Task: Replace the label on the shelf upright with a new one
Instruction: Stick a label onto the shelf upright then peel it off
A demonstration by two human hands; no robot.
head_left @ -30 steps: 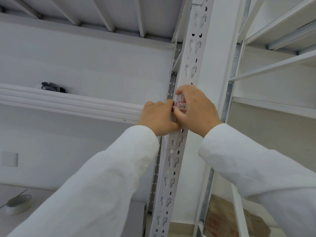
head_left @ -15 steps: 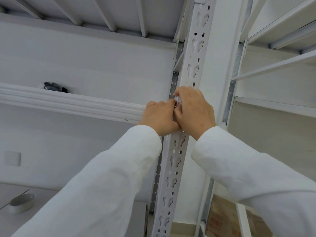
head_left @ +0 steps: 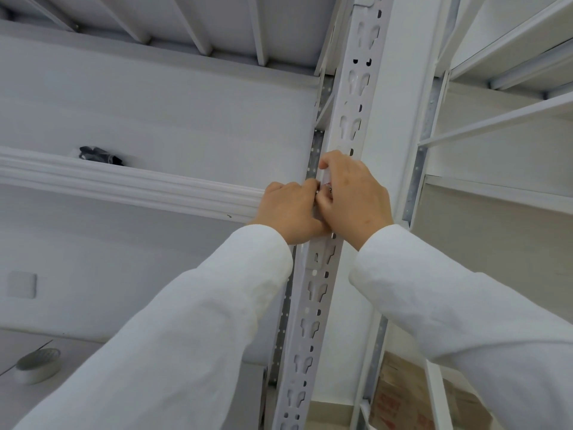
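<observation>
White shelf upright [head_left: 347, 119]: left hand [head_left: 288, 209] and right hand [head_left: 353, 197] grips both pinching small label [head_left: 326, 187] against it.

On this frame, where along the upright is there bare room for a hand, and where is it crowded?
Bare stretches of the upright lie below the wrists and above the right hand. It is crowded where the left hand and right hand meet over the label.

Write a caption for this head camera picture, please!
Both hands, left and right, work a small label on the white shelf upright.
</observation>
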